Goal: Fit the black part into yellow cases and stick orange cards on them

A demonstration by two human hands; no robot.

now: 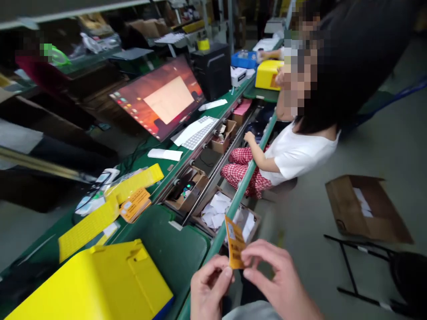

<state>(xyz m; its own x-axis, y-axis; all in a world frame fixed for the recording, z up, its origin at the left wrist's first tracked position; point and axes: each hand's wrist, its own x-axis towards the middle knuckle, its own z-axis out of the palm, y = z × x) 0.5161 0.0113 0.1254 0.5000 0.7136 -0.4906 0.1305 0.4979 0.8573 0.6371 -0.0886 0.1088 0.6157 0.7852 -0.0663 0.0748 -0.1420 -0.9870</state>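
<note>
An orange label (pixel 235 244) with dark print is held up in front of me, slightly bent. My left hand (pixel 211 286) pinches its lower corner between thumb and forefinger. At its right edge, the thumb and forefinger of my right hand (pixel 275 273) close on the label. Left of my hands, a large yellow box (pixel 96 284) with a blue lower edge sits on the green bench (pixel 162 233). Behind it lie a stack of orange labels (pixel 135 205) and yellow sticker strips (pixel 90 226).
A tilted monitor (pixel 160 100) and printed sheets (pixel 195 133) stand along the bench. Below the green rail (pixel 238 198) is a carton of white paper scraps (pixel 216 209). A person in a white shirt (pixel 300 149) sits ahead. An open cardboard box (pixel 367 209) and a black stool (pixel 408 280) are at right.
</note>
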